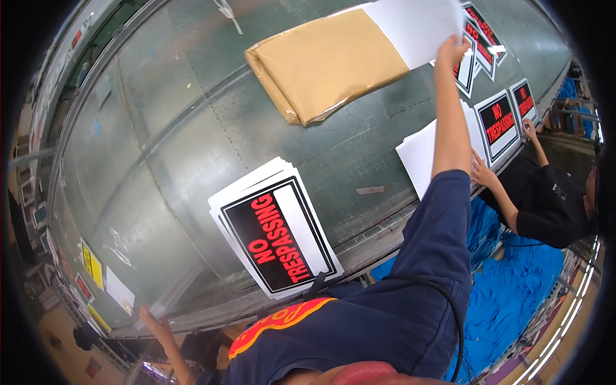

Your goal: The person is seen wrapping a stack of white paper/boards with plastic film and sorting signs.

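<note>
My right arm stretches over the green table, and my right hand (453,52) pinches the edge of a white sheet (410,29). This sheet overlaps a brown paper-wrapped package (327,67). Low on the left, my left hand (155,323) closes on a clear plastic piece (172,292), blurred and see-through. Between my hands, near the table's front edge, lies a slightly fanned stack of black, white and red signs (276,234).
Overlapping signs (484,48) lie beyond my right hand. A co-worker (555,205) at right touches white sheets (430,154) and framed-looking signs (497,125). A small flat strip (371,190) rests mid-table. Yellow signs (92,264) lie far left; blue plastic (513,289) fills a bin below.
</note>
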A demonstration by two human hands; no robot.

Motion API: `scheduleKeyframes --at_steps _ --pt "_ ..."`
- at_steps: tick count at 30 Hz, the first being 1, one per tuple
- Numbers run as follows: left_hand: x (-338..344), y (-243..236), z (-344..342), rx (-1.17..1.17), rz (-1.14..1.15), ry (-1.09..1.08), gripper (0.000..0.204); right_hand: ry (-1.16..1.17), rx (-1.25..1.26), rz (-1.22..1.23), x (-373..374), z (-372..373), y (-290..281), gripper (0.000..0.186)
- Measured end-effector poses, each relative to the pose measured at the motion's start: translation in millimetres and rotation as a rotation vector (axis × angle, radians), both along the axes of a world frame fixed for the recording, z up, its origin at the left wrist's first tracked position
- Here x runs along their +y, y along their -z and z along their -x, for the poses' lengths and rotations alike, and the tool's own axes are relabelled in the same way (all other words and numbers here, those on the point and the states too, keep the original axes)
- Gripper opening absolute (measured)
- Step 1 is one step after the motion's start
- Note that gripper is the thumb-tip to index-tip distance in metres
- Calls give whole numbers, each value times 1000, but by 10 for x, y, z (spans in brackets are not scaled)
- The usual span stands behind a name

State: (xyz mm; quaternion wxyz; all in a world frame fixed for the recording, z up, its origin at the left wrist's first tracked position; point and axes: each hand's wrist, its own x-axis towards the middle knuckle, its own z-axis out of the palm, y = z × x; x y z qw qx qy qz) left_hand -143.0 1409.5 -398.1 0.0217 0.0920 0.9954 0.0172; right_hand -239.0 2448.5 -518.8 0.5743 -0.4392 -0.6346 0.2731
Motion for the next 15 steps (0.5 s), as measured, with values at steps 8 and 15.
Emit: scheduleKeyframes --at_steps 8,15 --pt "-359 139 -175 18 87 -2 69 -654 103 -182 -1445 113 -1900 37" --pt "-395 -109 -19 173 -74 204 54 -1573 -410 -85 -4639 -35 -2630 46"
